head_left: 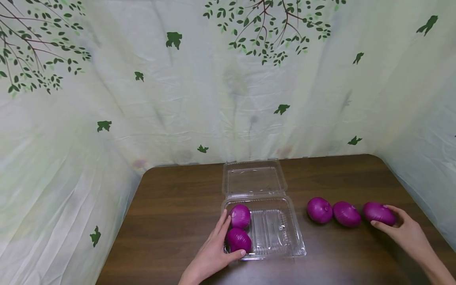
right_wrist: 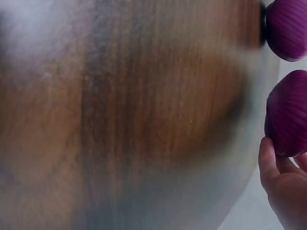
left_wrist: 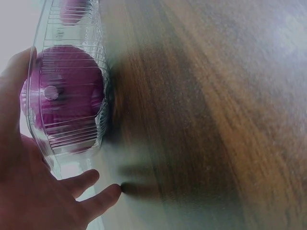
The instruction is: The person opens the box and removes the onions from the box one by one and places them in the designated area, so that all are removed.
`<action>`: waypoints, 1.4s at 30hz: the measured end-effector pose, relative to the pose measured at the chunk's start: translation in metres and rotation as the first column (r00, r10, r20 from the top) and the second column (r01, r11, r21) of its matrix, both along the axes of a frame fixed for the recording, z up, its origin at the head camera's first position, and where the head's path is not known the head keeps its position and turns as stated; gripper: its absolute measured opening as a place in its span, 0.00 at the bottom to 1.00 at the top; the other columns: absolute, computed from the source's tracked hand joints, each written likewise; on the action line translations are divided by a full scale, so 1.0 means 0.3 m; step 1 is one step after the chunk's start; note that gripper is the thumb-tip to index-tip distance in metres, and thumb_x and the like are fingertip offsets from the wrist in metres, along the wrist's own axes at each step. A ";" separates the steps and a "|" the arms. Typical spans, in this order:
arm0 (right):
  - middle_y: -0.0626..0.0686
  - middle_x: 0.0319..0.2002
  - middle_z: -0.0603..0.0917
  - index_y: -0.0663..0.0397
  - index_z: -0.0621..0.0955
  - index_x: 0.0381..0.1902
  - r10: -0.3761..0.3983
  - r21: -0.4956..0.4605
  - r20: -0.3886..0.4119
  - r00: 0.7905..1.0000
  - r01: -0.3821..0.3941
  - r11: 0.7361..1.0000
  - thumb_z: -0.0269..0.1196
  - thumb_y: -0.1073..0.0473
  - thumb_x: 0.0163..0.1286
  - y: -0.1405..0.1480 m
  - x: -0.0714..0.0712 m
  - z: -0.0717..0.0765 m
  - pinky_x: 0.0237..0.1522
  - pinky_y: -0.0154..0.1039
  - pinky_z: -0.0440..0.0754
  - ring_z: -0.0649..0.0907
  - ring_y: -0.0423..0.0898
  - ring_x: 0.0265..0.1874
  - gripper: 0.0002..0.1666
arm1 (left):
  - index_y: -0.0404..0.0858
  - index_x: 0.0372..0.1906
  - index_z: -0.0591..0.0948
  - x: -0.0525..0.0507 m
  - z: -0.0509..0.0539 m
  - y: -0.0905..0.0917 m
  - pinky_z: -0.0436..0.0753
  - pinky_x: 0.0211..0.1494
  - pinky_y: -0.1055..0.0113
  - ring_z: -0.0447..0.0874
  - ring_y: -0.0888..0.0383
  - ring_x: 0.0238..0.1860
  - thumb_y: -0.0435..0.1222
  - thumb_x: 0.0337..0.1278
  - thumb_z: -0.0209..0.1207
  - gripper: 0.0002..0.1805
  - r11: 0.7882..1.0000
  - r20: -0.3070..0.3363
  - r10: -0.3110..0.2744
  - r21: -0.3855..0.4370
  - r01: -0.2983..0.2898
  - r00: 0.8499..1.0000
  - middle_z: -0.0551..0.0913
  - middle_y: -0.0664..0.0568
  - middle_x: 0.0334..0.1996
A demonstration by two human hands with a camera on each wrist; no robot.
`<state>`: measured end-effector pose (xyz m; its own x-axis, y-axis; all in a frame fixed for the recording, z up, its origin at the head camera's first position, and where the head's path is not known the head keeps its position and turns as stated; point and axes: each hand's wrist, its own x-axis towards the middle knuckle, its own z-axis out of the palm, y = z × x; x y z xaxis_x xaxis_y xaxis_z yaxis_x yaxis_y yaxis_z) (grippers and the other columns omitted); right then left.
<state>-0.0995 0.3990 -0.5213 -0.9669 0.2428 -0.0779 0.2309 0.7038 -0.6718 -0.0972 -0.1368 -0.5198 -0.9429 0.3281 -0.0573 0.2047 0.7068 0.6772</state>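
The left hand (head_left: 215, 251) hides part of the clear hinged plastic box (head_left: 270, 233). The right wrist view's edge crops two round purple onions (right_wrist: 290, 115); the brown wooden counter (right_wrist: 144, 110) blurs there.

A pale curtain (head_left: 221, 91) is printed with leafy branches (head_left: 267, 27) at ten and one o'clock; a wood-grained table (head_left: 178, 221) is seen at six.

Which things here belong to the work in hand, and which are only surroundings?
Work in hand:
open clear container
two purple onions inside it
two loose onions to its right
held onion, in the right hand

Surroundings:
wooden table
leaf-patterned curtain
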 end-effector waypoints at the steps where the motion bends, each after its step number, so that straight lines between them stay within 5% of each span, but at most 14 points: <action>1: 0.73 0.47 0.77 0.70 0.60 0.70 0.010 0.000 -0.001 1.000 -0.010 1.000 0.67 0.42 0.65 0.001 -0.002 -0.006 0.26 0.35 0.71 0.73 0.33 0.29 0.51 | 0.44 0.78 0.54 0.000 0.000 0.000 0.67 0.62 0.36 0.54 0.43 0.74 0.66 0.48 0.64 0.57 1.000 0.000 -0.002 0.002 0.002 1.000 0.40 0.60 0.79; 5: 0.80 0.57 0.70 0.73 0.59 0.70 0.035 -0.009 0.000 0.999 -0.035 0.999 0.67 0.43 0.65 -0.001 -0.010 -0.021 0.30 0.33 0.69 0.81 0.54 0.41 0.51 | 0.44 0.78 0.55 0.001 0.003 0.001 0.68 0.61 0.35 0.54 0.42 0.73 0.66 0.48 0.64 0.57 1.000 -0.002 -0.006 0.006 0.006 1.000 0.41 0.58 0.79; 8: 0.82 0.61 0.65 0.74 0.57 0.70 0.029 -0.030 -0.001 1.000 -0.029 0.999 0.66 0.44 0.66 -0.007 -0.017 -0.028 0.32 0.31 0.67 0.72 0.74 0.54 0.52 | 0.43 0.78 0.55 0.001 0.006 0.002 0.68 0.60 0.35 0.55 0.42 0.73 0.65 0.48 0.65 0.57 1.000 0.000 -0.008 0.006 0.008 1.000 0.41 0.57 0.79; 14: 0.81 0.62 0.64 0.75 0.54 0.72 0.044 -0.063 0.009 0.999 -0.044 0.997 0.64 0.43 0.68 -0.009 -0.024 -0.037 0.31 0.25 0.68 0.76 0.66 0.51 0.53 | 0.43 0.78 0.55 0.000 0.011 0.005 0.69 0.59 0.34 0.55 0.41 0.73 0.65 0.48 0.65 0.57 1.000 -0.004 -0.009 0.007 0.009 1.000 0.41 0.58 0.79; 20: 0.83 0.63 0.60 0.77 0.47 0.72 0.078 -0.123 0.041 0.996 -0.073 0.990 0.62 0.44 0.70 -0.016 -0.027 -0.045 0.30 0.20 0.69 0.69 0.76 0.57 0.55 | 0.43 0.78 0.56 0.000 0.010 0.004 0.68 0.60 0.34 0.56 0.41 0.73 0.65 0.48 0.65 0.57 1.000 -0.007 -0.009 0.010 0.009 1.000 0.41 0.59 0.79; 29: 0.82 0.65 0.59 0.73 0.46 0.74 0.046 -0.143 -0.001 0.999 -0.045 0.989 0.62 0.45 0.71 -0.030 -0.016 -0.044 0.32 0.18 0.64 0.65 0.75 0.58 0.55 | 0.43 0.78 0.55 0.001 0.007 0.001 0.69 0.59 0.34 0.56 0.41 0.73 0.66 0.48 0.64 0.57 1.000 -0.010 -0.010 0.001 0.010 1.000 0.41 0.59 0.79; 32: 0.80 0.67 0.57 0.69 0.46 0.76 0.006 -0.147 -0.023 1.000 -0.010 0.989 0.62 0.43 0.70 -0.045 -0.006 -0.037 0.47 0.27 0.69 0.62 0.74 0.61 0.55 | 0.43 0.78 0.55 0.001 0.006 0.000 0.69 0.59 0.34 0.56 0.41 0.73 0.66 0.48 0.64 0.57 1.000 -0.013 -0.010 -0.002 0.010 1.000 0.41 0.59 0.79; 34: 0.78 0.68 0.57 0.67 0.47 0.76 -0.020 -0.140 -0.040 0.999 0.015 0.990 0.62 0.42 0.70 -0.059 -0.001 -0.029 0.59 0.44 0.68 0.60 0.73 0.63 0.55 | 0.43 0.78 0.55 0.001 0.005 0.000 0.69 0.59 0.34 0.56 0.41 0.73 0.66 0.48 0.64 0.57 1.000 -0.018 -0.009 -0.003 0.009 1.000 0.41 0.59 0.79; 37: 0.77 0.70 0.57 0.65 0.48 0.77 -0.046 -0.138 -0.075 0.996 0.036 0.990 0.61 0.42 0.70 -0.084 0.005 -0.016 0.58 0.69 0.58 0.58 0.73 0.66 0.53 | 0.43 0.78 0.56 0.001 0.004 0.000 0.69 0.59 0.35 0.56 0.42 0.73 0.66 0.48 0.64 0.57 1.000 -0.025 -0.008 -0.002 0.008 1.000 0.42 0.59 0.79; 42: 0.71 0.70 0.62 0.58 0.55 0.76 -0.113 -0.110 -0.181 0.977 0.094 0.989 0.62 0.45 0.71 -0.144 0.026 0.003 0.69 0.56 0.55 0.61 0.67 0.68 0.46 | 0.43 0.78 0.56 -0.001 0.003 0.000 0.70 0.59 0.36 0.56 0.42 0.73 0.66 0.48 0.64 0.57 1.000 -0.029 -0.009 0.001 0.009 1.000 0.42 0.58 0.79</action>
<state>-0.0917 0.3559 -0.5203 -0.9367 0.3427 0.0723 0.1631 0.6094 -0.7759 -0.0975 -0.1369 -0.5190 -0.9414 0.3361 -0.0292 0.2306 0.7042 0.6715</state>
